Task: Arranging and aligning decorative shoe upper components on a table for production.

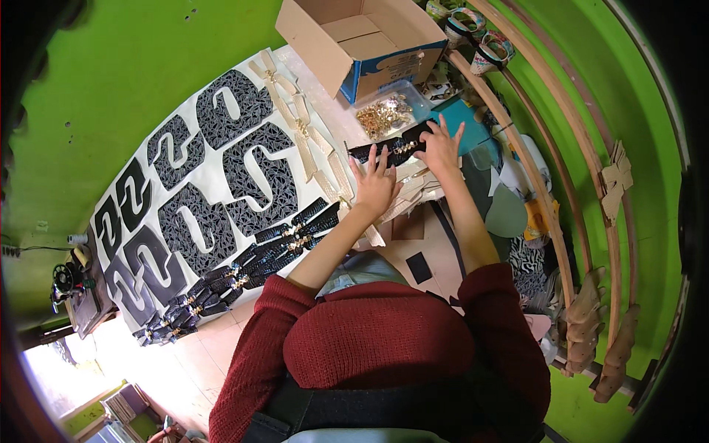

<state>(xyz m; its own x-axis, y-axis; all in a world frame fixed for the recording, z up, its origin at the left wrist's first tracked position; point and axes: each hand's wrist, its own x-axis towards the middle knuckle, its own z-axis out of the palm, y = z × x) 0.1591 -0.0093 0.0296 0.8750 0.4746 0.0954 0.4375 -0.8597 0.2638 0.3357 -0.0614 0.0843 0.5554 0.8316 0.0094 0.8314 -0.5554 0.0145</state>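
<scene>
A black textured strap [396, 153] with gold-coloured metal pieces along its middle lies across the work surface under both hands. At its left part, my left hand [377, 184] rests with its fingers stretched out and spread. My right hand [442, 149] is at the strap's right end, fingers apart and pressing on it from above. Just nearer to me, a layer of beige strips [421, 189] lies beneath the hands. Beyond the strap stands a clear plastic tub [413, 97] with many small gold-coloured metal fittings [384, 117] in it.
An open cardboard box [354, 40] stands behind the tub. To the left, a white sheet [214, 177] bears black patterned cut-outs [262, 177], a row of beige straps [299, 122] and black straps [244, 275] with gold fittings. Wooden rails [517, 140] curve along the right.
</scene>
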